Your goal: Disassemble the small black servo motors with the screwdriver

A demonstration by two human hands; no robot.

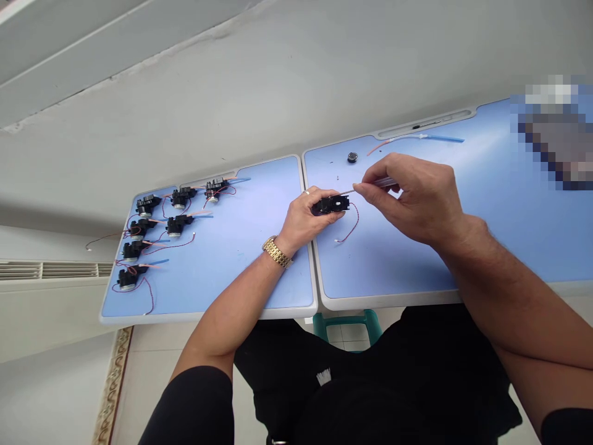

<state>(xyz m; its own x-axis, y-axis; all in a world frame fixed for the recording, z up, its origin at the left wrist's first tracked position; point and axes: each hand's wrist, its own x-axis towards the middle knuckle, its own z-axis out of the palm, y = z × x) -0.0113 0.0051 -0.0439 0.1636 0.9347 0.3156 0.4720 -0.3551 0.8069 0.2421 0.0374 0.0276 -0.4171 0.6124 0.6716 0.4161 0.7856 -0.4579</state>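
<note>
Head view: my left hand [303, 216] grips a black part [326, 206] above the right table [393, 266], my right hand [417, 198] pinches a thin tool [385, 182]; seven similar units [174, 226] appear done, this one unfinished.

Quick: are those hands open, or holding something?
Left hand: closed, holding a small, blocky black plastic part.
Right hand: closed, holding a slender tool with a pale handle.

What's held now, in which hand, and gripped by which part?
Left hand: small black module, by the end nearest the palm. Right hand: slim tool, probably a screwdriver, pinched near the front of its pale handle.
</note>
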